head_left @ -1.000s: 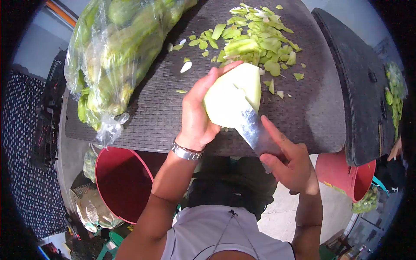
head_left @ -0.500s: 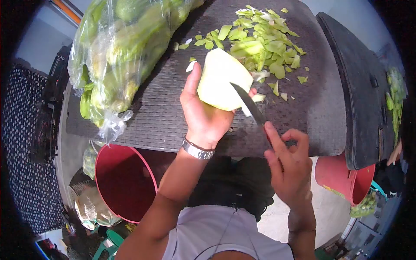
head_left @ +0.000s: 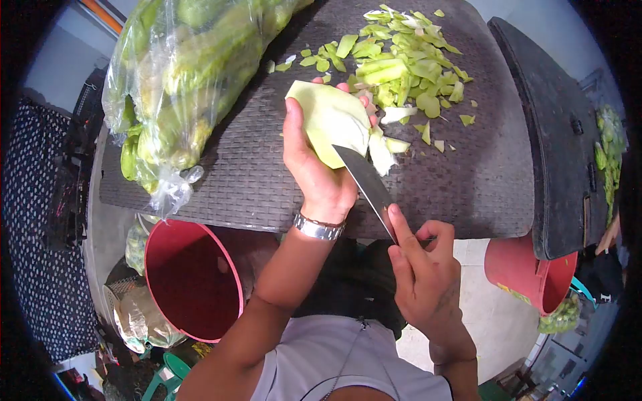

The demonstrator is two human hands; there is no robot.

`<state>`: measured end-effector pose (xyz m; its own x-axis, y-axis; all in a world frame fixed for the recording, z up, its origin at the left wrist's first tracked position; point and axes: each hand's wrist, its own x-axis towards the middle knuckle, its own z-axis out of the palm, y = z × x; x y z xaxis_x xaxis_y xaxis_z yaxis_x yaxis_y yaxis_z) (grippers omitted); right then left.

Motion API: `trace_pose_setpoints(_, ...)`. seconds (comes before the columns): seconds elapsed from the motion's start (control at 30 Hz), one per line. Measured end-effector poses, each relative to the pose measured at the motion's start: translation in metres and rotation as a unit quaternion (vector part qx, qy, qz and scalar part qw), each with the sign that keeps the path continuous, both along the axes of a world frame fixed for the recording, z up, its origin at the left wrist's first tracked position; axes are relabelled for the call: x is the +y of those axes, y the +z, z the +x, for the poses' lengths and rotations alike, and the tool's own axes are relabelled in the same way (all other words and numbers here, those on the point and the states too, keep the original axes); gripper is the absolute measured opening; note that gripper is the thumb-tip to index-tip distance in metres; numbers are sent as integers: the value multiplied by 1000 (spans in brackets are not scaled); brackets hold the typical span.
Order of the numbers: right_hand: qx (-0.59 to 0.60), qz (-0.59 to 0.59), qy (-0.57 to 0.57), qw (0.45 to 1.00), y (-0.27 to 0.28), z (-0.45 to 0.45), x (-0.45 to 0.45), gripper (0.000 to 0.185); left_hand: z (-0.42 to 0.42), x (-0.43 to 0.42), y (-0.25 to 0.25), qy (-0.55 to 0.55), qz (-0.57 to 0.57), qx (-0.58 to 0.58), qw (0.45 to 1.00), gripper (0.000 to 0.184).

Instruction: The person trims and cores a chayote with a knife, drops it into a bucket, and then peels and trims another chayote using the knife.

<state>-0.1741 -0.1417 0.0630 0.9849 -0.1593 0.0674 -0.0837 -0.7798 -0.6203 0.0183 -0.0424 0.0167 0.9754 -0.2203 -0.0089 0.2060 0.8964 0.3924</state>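
Observation:
My left hand point(head_left: 321, 177) holds a large peeled fruit point(head_left: 328, 123) from below, its surface pale green to white with flat cut facets. Its thumb lies along the left side, and fingertips show past the far edge. My right hand point(head_left: 428, 267) is closed around the mostly hidden handle of a knife point(head_left: 368, 190), index finger extended along the blade's back. The blade tip meets the fruit's near side. Close to the fruit, white cut pieces point(head_left: 382, 157) lie on the dark woven-textured tabletop point(head_left: 267, 180). Beyond them spreads a heap of green peelings point(head_left: 408, 70).
A clear plastic bag of green produce point(head_left: 194, 87) lies tied on the table's left. Below the near edge stand a red bucket point(head_left: 194, 281) at left and another red bucket point(head_left: 521, 271) at right. A dark chair back point(head_left: 555, 134) borders the table's right side.
The fruit has turned and tilted in my left hand, which moved slightly right. My right hand and knife shifted left and nearer me. More white pieces lie beside the peelings.

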Motion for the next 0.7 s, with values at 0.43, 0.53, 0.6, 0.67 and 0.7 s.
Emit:
trace_pose_setpoints(0.43,-3,48,26,999,0,7,-1,47,-10,-8,-1,123,89,-54,987,65)
trace_pose_setpoints(0.53,7,65,30,997,3,8,-4,47,-9,-9,2,149,96,-77,981,65)
trace_pose_setpoints(0.6,4,74,32,997,11,4,-4,48,-8,-10,4,158,98,-92,978,65)
trace_pose_setpoints(0.67,11,82,32,996,17,2,-2,48,-9,-9,6,157,106,-106,976,65)
trace_pose_setpoints(0.7,14,83,28,996,18,2,-1,47,-9,-9,7,161,111,-103,975,65)
